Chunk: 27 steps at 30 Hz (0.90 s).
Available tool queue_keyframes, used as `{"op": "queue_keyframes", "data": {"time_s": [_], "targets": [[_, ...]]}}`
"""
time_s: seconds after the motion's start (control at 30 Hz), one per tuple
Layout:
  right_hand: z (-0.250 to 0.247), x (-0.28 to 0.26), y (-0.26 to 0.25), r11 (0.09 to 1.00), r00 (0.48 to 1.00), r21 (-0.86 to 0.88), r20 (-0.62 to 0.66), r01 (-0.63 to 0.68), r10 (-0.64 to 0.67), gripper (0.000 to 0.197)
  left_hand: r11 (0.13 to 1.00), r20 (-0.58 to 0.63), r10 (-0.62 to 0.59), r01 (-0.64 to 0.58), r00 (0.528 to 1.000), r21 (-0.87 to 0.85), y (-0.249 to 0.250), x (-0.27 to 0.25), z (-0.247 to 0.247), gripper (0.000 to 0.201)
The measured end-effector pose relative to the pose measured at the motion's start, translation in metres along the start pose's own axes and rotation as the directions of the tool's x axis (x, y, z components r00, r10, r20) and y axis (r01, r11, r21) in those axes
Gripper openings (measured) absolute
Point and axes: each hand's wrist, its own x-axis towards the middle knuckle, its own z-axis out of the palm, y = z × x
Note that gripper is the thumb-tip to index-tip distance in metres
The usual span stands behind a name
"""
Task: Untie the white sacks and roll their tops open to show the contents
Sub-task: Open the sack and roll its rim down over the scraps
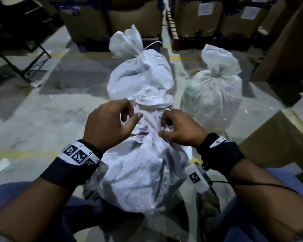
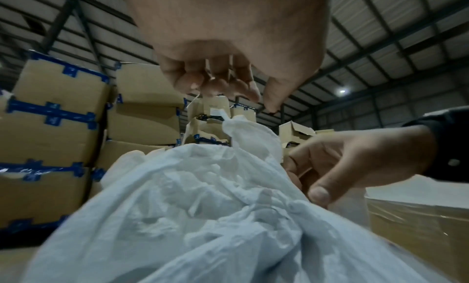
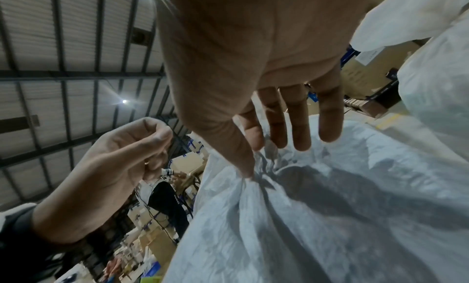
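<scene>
The nearest white sack point(image 1: 143, 172) stands between my knees, its neck point(image 1: 148, 132) gathered and tied. My right hand point(image 1: 164, 127) pinches the gathered neck with thumb and forefinger point(image 3: 250, 163); its other fingers lie straight on the fabric. My left hand point(image 1: 132, 111) hovers at the neck's left with its fingers curled and thumb against forefinger point(image 3: 159, 138). It seems to pinch a thin white string point(image 2: 195, 97). Two more tied white sacks stand beyond, one straight ahead point(image 1: 140, 75) and one to the right point(image 1: 213, 95).
Stacked cardboard boxes point(image 1: 133, 16) with blue tape line the back of the concrete floor. A large box point(image 1: 278, 137) sits close at my right, and a black metal frame point(image 1: 24, 55) at the far left. A cable point(image 1: 252, 183) trails from my right wrist.
</scene>
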Motion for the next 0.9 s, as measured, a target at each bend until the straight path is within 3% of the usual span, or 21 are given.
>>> {"op": "queue_keyframes", "data": {"time_s": [0.1,0.23,0.37,0.5,0.57,0.63,0.77,0.83,0.9], "targets": [[0.011,0.010,-0.001,0.999,0.999,0.010,-0.012,-0.046,0.046,0.026,0.980,0.195,-0.145,0.113,0.970,0.165,-0.025,-0.013,0.006,0.051],[0.022,0.016,-0.004,0.997,0.997,0.009,-0.041,-0.072,0.073,0.029,0.956,0.386,-0.275,0.208,0.880,0.207,-0.041,-0.025,0.024,0.047],[0.026,0.016,-0.010,0.995,0.996,0.033,-0.011,-0.090,0.090,0.048,0.967,0.418,-0.253,0.235,0.873,0.096,-0.043,-0.030,0.041,0.045],[0.028,0.009,-0.010,0.993,0.990,0.064,-0.094,-0.097,0.103,0.043,0.965,0.397,-0.244,0.182,0.885,0.187,-0.044,-0.027,0.048,0.059],[0.023,0.007,-0.006,0.993,0.983,0.070,-0.151,-0.096,0.106,0.045,0.968,0.397,-0.230,0.169,0.888,0.184,-0.045,-0.018,0.050,0.051],[0.015,0.005,-0.004,0.993,0.965,0.076,-0.240,-0.092,0.107,0.048,0.979,0.353,-0.184,0.140,0.917,0.147,-0.045,-0.008,0.050,0.035],[-0.011,0.004,-0.002,0.996,0.903,0.052,-0.422,-0.067,0.083,0.044,0.974,0.072,-0.208,0.200,0.975,0.111,-0.048,0.008,0.037,0.025],[-0.026,0.004,0.001,0.997,0.862,0.055,-0.502,-0.049,0.070,0.040,0.968,-0.053,-0.226,0.231,0.973,0.101,-0.052,0.017,0.026,0.029],[-0.041,0.001,0.006,0.999,0.807,0.046,-0.588,-0.028,0.050,0.035,0.948,-0.162,-0.297,0.311,0.941,0.070,-0.062,0.025,0.018,0.033]]}}
